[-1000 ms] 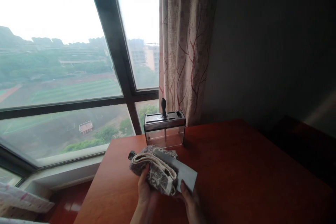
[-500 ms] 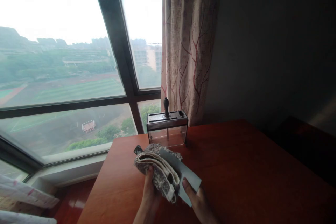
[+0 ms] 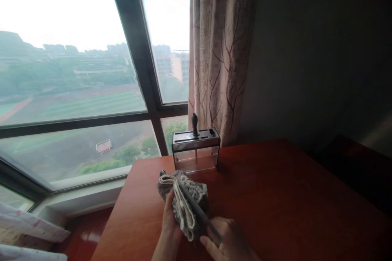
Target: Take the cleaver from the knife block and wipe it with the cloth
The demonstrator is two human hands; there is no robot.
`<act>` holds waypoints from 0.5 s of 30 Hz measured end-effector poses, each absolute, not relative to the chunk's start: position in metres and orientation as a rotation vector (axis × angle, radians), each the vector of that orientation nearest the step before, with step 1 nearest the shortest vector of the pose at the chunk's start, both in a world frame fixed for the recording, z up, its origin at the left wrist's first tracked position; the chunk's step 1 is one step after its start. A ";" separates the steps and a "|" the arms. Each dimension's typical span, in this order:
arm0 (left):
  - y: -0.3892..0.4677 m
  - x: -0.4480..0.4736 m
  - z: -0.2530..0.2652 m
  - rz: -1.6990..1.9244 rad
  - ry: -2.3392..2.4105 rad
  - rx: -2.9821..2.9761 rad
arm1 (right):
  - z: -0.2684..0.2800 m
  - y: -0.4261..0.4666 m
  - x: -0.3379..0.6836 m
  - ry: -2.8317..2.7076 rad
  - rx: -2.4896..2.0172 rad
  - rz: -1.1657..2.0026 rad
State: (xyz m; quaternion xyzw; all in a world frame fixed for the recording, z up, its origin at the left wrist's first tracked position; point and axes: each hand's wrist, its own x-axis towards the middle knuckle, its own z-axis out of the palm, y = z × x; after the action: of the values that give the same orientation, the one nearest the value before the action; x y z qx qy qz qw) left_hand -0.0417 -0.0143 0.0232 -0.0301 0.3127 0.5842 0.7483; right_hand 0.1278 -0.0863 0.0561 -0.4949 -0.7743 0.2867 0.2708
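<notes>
Turned from broad face to nearly edge-on since the earlier frame, the grey plate (image 3: 199, 214) is being held slantwise against the folded cloth (image 3: 180, 204), over the table (image 3: 269, 195) and on the near side of the clear-sided holder (image 3: 196, 141). Its near end is being gripped by the right hand (image 3: 229, 237), with the thumb and fingers closed around it, while the cloth is being clamped in the left hand (image 3: 172, 217), the thumb being pressed on its folds. Beyond the cloth's far end a dark tip (image 3: 163, 173) is being left exposed; whether it belongs to the plate cannot be told. By its thin, straight look, stiffness and some weight are being suggested for the plate, along with a smooth, slippery face and a possibly sharp edge, so its flat faces are being judged the safest place for holding, with fingertips being kept off the long edges. Softness and bulk are being suggested for the cloth, for which a firm, full-hand squeeze is being favoured
</notes>
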 end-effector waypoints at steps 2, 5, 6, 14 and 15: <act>-0.013 -0.044 0.024 1.259 0.696 -0.089 | 0.058 -0.087 0.126 -2.189 -1.356 0.706; -0.010 -0.047 0.028 1.264 0.722 -0.100 | 0.059 -0.086 0.125 -2.267 -1.347 0.630; -0.009 -0.047 0.029 1.270 0.740 -0.099 | 0.059 -0.086 0.125 -2.272 -1.338 0.612; -0.005 -0.049 0.036 1.391 0.861 -0.024 | 0.060 -0.085 0.128 -2.205 -1.326 0.660; -0.005 -0.050 0.037 1.390 0.862 -0.025 | 0.061 -0.085 0.130 -2.204 -1.323 0.675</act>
State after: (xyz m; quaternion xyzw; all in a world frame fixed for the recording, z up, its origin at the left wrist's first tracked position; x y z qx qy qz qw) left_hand -0.0502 -0.0047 0.0371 -0.0113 0.3845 0.6202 0.6836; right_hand 0.1295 -0.0847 0.0611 -0.4832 -0.8051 0.2467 0.2396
